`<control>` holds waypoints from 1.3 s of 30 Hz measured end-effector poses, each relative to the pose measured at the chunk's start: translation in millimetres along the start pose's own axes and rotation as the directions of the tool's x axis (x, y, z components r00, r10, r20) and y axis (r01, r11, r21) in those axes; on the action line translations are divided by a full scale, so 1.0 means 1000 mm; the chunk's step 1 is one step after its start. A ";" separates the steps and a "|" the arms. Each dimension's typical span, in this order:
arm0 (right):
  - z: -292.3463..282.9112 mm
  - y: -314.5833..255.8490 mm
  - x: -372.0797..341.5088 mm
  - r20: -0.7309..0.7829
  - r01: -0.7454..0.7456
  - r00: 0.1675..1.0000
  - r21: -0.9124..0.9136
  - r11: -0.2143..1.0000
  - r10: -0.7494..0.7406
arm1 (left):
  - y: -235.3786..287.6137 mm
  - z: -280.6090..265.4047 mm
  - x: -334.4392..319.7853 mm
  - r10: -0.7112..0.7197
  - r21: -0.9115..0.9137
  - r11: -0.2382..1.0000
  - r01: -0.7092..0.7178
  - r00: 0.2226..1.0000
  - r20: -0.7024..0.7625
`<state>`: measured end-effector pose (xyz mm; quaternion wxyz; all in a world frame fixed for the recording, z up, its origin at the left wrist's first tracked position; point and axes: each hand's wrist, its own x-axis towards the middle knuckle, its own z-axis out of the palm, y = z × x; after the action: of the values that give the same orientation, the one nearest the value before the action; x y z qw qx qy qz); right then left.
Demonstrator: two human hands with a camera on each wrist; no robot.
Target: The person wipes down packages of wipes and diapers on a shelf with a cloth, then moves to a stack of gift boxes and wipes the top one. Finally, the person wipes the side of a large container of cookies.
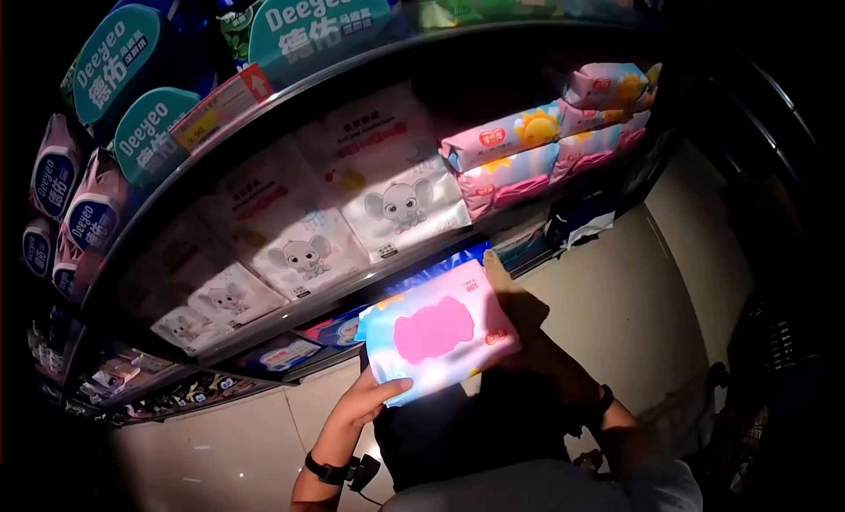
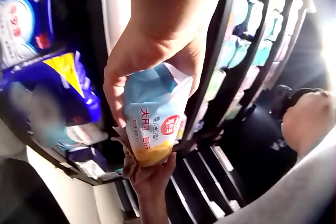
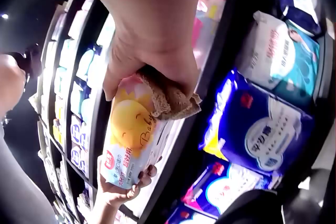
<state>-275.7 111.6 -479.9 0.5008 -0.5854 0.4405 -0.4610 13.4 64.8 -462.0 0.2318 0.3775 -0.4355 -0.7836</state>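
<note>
A pack of baby wipes [image 1: 431, 327], pink and pale blue with a bright pink lid patch, is held in front of the body, its lid face up. My left hand [image 1: 374, 393] grips one end, thumb on the top face; in the left wrist view its fingers wrap the pale blue end. The opposite end is held by my right hand [image 3: 152, 50], shadowed in the head view. A brown cloth [image 3: 173, 100] is caught between the right hand and the pack, bunched over that end. The yellow sun print shows on the pack's side in the right wrist view.
Similar packs of wipes [image 1: 502, 142] are stacked on the shelf ahead, beside white elephant-print packs [image 1: 396, 204]. Teal Deeyeo packs [image 1: 114, 63] stand on the shelf above. Blue packs [image 3: 262, 124] lie on a lower shelf. Pale floor tiles [image 1: 634, 301] extend to the right.
</note>
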 end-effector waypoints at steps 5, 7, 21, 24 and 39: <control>-0.045 -0.050 -0.024 -0.360 0.190 0.921 0.088 0.978 -0.146 | 0.091 0.071 0.019 0.262 0.081 0.955 -0.287 0.938 0.228; -0.079 -0.075 -0.023 -0.327 -0.017 0.932 0.392 0.920 0.157 | 0.133 0.099 0.021 0.297 0.037 0.945 -0.326 0.899 0.321; -0.157 -0.106 0.110 -0.572 0.334 0.712 -0.234 0.913 -0.408 | 0.197 0.109 0.135 0.799 0.893 0.027 -0.448 0.546 0.250; -0.166 -0.109 0.122 -0.558 0.290 0.515 -0.600 0.745 -0.650 | 0.202 0.119 0.137 0.856 0.912 -0.036 -0.408 0.458 0.238; -0.151 -0.120 0.153 -0.555 0.301 0.419 -0.662 0.686 -0.719 | 0.224 0.129 0.169 0.909 0.939 -0.143 -0.311 0.335 0.250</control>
<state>-388.6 -51.7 -334.7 -0.0734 -0.5303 0.4999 -0.6808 -183.7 -101.5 -292.9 0.4448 0.3421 -0.8277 -0.0056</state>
